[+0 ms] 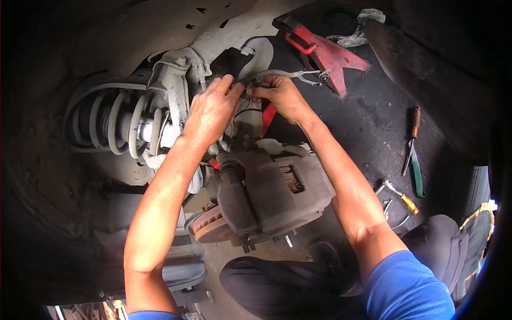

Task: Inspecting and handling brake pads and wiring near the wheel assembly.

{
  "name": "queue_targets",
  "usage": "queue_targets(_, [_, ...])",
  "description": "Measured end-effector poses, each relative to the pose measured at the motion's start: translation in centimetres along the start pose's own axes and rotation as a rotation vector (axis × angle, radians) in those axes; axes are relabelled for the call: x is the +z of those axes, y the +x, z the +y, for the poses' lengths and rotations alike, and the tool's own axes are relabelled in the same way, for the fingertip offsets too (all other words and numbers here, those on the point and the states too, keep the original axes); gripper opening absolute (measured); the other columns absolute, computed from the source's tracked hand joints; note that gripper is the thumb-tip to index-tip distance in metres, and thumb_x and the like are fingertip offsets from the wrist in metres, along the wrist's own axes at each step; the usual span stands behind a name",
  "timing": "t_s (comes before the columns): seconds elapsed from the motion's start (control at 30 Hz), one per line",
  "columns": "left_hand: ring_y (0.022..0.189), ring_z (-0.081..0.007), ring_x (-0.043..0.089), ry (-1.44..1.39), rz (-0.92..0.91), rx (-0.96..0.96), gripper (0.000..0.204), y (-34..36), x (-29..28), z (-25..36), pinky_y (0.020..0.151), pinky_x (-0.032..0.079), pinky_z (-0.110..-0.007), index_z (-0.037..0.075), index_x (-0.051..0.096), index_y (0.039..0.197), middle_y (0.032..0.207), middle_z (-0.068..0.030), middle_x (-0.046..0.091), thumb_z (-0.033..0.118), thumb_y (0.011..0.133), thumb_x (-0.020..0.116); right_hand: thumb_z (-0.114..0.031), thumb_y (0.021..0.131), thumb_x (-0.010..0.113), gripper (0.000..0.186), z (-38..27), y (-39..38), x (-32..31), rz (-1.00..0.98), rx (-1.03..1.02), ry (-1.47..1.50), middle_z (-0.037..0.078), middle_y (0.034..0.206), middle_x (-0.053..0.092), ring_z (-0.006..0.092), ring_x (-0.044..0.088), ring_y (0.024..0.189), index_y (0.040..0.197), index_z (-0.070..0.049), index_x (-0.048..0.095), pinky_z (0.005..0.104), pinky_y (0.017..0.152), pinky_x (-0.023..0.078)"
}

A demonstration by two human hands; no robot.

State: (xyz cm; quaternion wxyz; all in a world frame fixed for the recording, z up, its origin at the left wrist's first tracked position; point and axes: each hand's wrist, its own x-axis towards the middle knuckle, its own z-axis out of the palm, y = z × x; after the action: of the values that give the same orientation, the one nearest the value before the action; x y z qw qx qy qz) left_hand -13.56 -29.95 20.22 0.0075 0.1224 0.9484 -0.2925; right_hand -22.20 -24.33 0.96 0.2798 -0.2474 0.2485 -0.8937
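My left hand [213, 109] reaches in beside the coil spring, its fingers bent and meeting the right fingertips; what they grip is hidden. My right hand [280, 96] is closed in a pinch at a grey cable [276, 72]. That cable runs over the right hand and ends in small metal brackets [322, 77] hanging to the right. A thin dark wire [248, 110] curves just below the fingertips. Under both hands sits the dusty brake caliper [272, 189], over the rusty brake disc [213, 224]. The coil spring [136, 125] lies to the left of my left hand.
A red jack stand [336, 58] is on the dark floor at the far right. Nearer lie a screwdriver-like tool with an orange handle [416, 120], a green-handled tool [417, 176] and a ratchet with a yellow handle [409, 204]. The wheel arch [128, 37] hangs overhead.
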Motion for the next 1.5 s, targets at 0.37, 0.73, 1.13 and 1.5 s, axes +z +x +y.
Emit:
queue_targets(0.37, [0.101,-0.0288,0.062,0.096,-0.015,0.211,0.022,0.6,-0.7,-0.7,0.073,0.057,-0.042,0.003,0.074,0.105,0.109,-0.0076,0.063,0.008,0.085,0.071,-0.010,0.093,0.076,0.013,-0.5,-0.5,0.2,-0.016,0.045,0.026,0.004,0.089,0.075,0.0095,0.063,0.080,0.100,0.001,0.076,0.0272,0.076,0.051])
queue_targets(0.73, [0.078,-0.0303,0.073,-0.452,-0.215,-0.409,0.017,2.0,-0.8,-1.0,0.075,0.057,-0.040,0.002,0.078,0.098,0.082,-0.0168,0.072,0.014,0.092,0.067,-0.017,0.093,0.080,0.026,-0.5,-0.3,0.3,-0.025,0.069,-0.122,0.002,0.089,0.072,0.0086,0.058,0.080,0.108,0.004,0.077,0.0272,0.076,0.049])
queue_targets(1.13, [0.071,-0.0104,0.064,-1.181,-0.484,-0.769,0.017,2.7,-0.8,-3.7,0.062,0.054,-0.025,-0.001,0.078,0.097,0.081,-0.0028,0.071,0.013,0.092,0.071,-0.014,0.095,0.078,0.024,-1.3,-1.0,0.2,-0.086,0.001,-0.039,0.008,0.104,0.079,0.0105,0.069,0.098,0.112,0.002,0.078,0.0281,0.092,0.053])
queue_targets(1.5, [0.071,-0.0094,0.064,-1.461,-0.446,-1.063,0.022,1.2,0.0,-2.1,0.060,0.056,-0.023,-0.002,0.075,0.106,0.089,-0.0039,0.070,0.019,0.099,0.074,-0.008,0.096,0.075,0.025,-0.3,-0.8,0.2,-0.047,-0.044,-0.010,0.007,0.105,0.078,0.0113,0.068,0.095,0.118,0.004,0.076,0.0290,0.092,0.053])
